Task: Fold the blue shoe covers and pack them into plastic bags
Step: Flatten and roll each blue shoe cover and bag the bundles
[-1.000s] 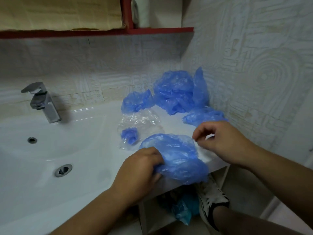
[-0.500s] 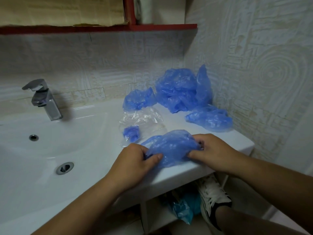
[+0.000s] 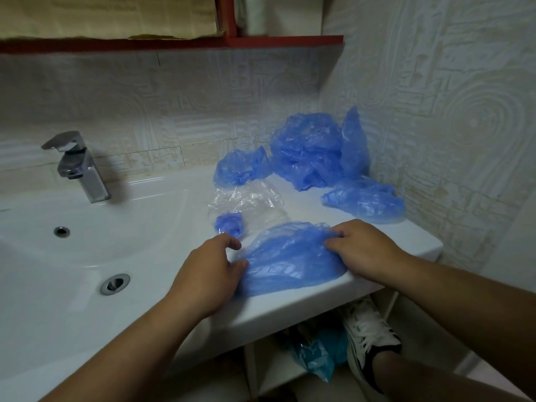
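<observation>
Left hand [image 3: 209,271], right hand [image 3: 366,250] grip edge-side shoe cover [image 3: 290,261].

A translucent blue shoe cover [image 3: 290,262] lies flattened at the counter's [image 3: 406,245] front edge. Just behind it, a clear plastic bag [image 3: 255,203] holds one folded cover [image 3: 229,223]; crumpled covers [image 3: 307,152] are heaped farther back.

I stand before a white sink [image 3: 43,285] with a chrome tap [image 3: 84,169], pale embossed wall tiles [image 3: 435,82] behind, a red shelf [image 3: 261,41] overhead, in dim light.
</observation>
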The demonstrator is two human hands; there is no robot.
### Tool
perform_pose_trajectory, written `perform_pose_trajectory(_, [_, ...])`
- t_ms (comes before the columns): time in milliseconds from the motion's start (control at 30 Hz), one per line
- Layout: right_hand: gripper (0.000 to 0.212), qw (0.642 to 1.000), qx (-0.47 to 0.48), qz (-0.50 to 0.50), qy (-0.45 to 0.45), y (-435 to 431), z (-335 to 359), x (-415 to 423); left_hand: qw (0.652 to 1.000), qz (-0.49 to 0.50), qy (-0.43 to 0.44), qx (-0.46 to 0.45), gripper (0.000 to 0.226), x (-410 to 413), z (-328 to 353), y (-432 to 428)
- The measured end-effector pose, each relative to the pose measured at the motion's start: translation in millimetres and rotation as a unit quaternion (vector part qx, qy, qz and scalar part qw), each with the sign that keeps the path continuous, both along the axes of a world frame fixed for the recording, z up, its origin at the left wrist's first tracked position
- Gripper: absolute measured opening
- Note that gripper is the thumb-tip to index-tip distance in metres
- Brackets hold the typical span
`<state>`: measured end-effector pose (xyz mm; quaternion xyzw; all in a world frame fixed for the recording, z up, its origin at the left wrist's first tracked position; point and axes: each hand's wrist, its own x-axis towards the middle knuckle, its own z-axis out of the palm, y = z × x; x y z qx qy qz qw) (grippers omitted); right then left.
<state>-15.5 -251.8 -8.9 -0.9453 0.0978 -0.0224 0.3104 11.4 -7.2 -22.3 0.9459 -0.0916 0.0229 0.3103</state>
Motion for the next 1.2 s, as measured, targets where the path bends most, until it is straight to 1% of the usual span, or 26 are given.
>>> perform_pose_trajectory(100, [0.012,0.998,-0.066,0.011,0.005,2,-1,-1,0.999,0.014,0.008,0.039,0.043,1,3,0])
perform_pose_trajectory(167, [0.01,0.995,-0.097,0.021,0.001,5,-1,-4,1.0,0.017,-0.023,0.009,0.059,-3,5,-2])
perform_pose_trajectory(200, [0.013,0.994,-0.104,0.023,-0.003,6,-1,-5,0.998,0.009,-0.065,-0.019,0.066,-7,5,-4])
perform_pose_trajectory(233, [0.017,0.994,-0.107,0.024,-0.005,6,-1,-5,0.992,-0.014,-0.122,-0.044,0.07,-13,5,-8])
perform_pose_trajectory(267, [0.019,0.994,-0.108,0.026,-0.005,7,-1,-6,0.982,-0.055,-0.175,-0.05,0.071,-20,5,-14])
perform_pose_trajectory(300, [0.02,0.994,-0.108,0.028,-0.005,7,-1,-6,0.973,-0.105,-0.206,-0.031,0.07,-28,4,-21])
perform_pose_trajectory(333, [0.019,0.994,-0.106,0.031,-0.006,7,-1,-6,0.965,-0.153,-0.21,0.008,0.069,-33,1,-30])
perform_pose_trajectory(367, [0.019,0.994,-0.106,0.033,-0.01,6,-2,-6,0.961,-0.188,-0.196,0.054,0.069,-35,-4,-37])
perform_pose_trajectory(400, [0.021,0.994,-0.107,0.033,-0.012,7,-2,-6,0.96,-0.203,-0.163,0.102,0.067,-33,-9,-43])
perform_pose_trajectory(467, [0.031,0.994,-0.105,0.036,-0.014,6,-2,-6,0.957,-0.207,-0.092,0.179,0.064,-24,-18,-47])
perform_pose_trajectory(533, [0.043,0.996,-0.089,0.027,-0.008,3,-4,-5,0.951,-0.212,-0.059,0.219,0.064,-17,-23,-47])
perform_pose_trajectory(600, [0.046,0.999,-0.039,-0.006,-0.013,-1,-3,-2,0.945,-0.219,-0.047,0.238,0.064,-15,-26,-46])
perform_pose_trajectory(667, [0.045,0.997,0.016,-0.041,-0.062,-2,4,-4,0.943,-0.224,-0.043,0.244,0.064,-15,-26,-45])
perform_pose_trajectory(700, [0.044,0.993,0.006,-0.03,-0.113,0,7,-7,0.942,-0.225,-0.046,0.243,0.063,-15,-26,-46])
perform_pose_trajectory(733, [0.043,0.986,-0.027,0.014,-0.163,4,11,-11,0.942,-0.226,-0.05,0.242,0.063,-15,-27,-46])
perform_pose_trajectory(767, [0.043,0.976,-0.065,0.089,-0.189,10,14,-18,0.942,-0.227,-0.054,0.24,0.063,-14,-27,-46])
perform_pose_trajectory(800, [0.044,0.96,-0.103,0.181,-0.185,18,14,-24,0.941,-0.231,-0.061,0.238,0.063,-14,-28,-46])
perform_pose_trajectory(833, [0.048,0.943,-0.138,0.261,-0.154,26,9,-28,0.94,-0.235,-0.07,0.238,0.064,-14,-28,-45])
perform_pose_trajectory(867, [0.053,0.928,-0.169,0.313,-0.111,30,2,-29,0.937,-0.241,-0.076,0.242,0.065,-15,-27,-44])
perform_pose_trajectory(900, [0.058,0.922,-0.19,0.331,-0.063,30,-6,-29,0.934,-0.246,-0.073,0.25,0.064,-15,-26,-44])
perform_pose_trajectory(967, [0.07,0.925,-0.208,0.318,0.002,26,-20,-27,0.93,-0.25,-0.053,0.264,0.063,-15,-25,-43])
perform_pose_trajectory(1033, [0.077,0.927,-0.226,0.3,0.014,22,-26,-26,0.93,-0.25,-0.046,0.265,0.065,-15,-23,-42])
perform_pose_trajectory(1200, [0.082,0.928,-0.267,0.258,0.037,11,-28,-25,0.928,-0.245,-0.025,0.278,0.069,-7,-22,-37])
